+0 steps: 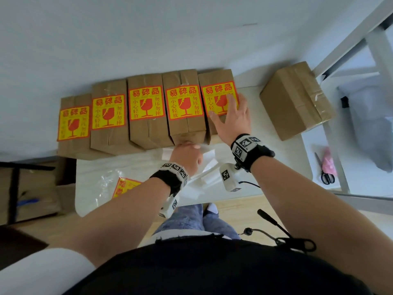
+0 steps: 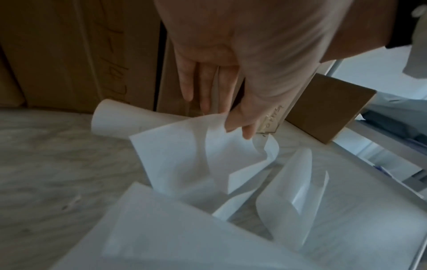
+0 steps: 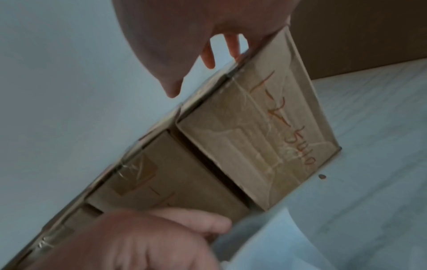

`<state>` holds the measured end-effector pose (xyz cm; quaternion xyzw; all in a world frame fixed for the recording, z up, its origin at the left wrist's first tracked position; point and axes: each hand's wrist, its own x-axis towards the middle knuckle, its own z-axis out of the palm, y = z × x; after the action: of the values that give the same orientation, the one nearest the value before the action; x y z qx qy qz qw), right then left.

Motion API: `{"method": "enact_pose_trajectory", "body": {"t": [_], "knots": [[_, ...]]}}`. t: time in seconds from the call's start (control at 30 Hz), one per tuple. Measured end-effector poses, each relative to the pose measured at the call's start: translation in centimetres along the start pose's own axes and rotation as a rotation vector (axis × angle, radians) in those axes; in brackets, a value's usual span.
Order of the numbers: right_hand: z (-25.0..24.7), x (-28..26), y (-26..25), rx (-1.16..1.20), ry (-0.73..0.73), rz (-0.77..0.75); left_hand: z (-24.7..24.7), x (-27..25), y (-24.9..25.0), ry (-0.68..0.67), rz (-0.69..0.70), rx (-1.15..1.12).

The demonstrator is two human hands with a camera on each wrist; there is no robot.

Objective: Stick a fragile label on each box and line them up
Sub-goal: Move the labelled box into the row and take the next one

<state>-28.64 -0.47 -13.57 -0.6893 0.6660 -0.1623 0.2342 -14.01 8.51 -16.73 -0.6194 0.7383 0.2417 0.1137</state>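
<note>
While fifth label (image 1: 220, 97) is pressed flat by spread right hand (image 1: 230, 119) on rightmost box of row (image 1: 214, 81), backing paper (image 2: 184, 157) is pinched by left hand (image 1: 187, 155); unlabelled box (image 1: 295, 101) kept apart, far right on worktop (image 1: 287, 167).

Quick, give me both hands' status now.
Left hand: pinches a white backing sheet.
Right hand: open, fingers flat on the fifth box's label.

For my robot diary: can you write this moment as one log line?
right hand: flat on fifth box label | left hand: pinching backing paper | unlabelled box: apart
</note>
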Motion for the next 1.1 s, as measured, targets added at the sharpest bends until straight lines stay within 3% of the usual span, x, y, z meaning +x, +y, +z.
{"method": "enact_pose_trajectory", "body": {"t": [0.17,0.3,0.5,0.6,0.83,0.97,1.1], "knots": [[-0.3,0.8,0.2,0.193,-0.017,-0.021,-1.5,-0.3,1.1,0.165,0.021,-0.119],[-0.7,0.8,0.8,0.237,0.001,-0.064,-3.9,0.1,3.0,0.281,0.168,-0.131],[-4.6,1.2,2.1,0.205,0.255,-0.028,-7.5,2.0,5.9,0.376,0.297,-0.155],[-7.5,1.8,3.8,0.056,0.312,0.099,-9.7,3.6,7.3,0.382,0.303,-0.191],[-10.7,2.6,9.7,-0.21,0.147,0.489,-11.5,7.4,8.9,0.36,0.223,-0.188],[-10.6,2.3,12.5,-0.165,0.109,0.553,-10.8,8.7,8.7,0.354,0.193,-0.178],[-10.9,2.0,13.3,-0.179,0.166,0.532,-10.3,9.4,8.9,0.393,0.19,-0.158]]}}
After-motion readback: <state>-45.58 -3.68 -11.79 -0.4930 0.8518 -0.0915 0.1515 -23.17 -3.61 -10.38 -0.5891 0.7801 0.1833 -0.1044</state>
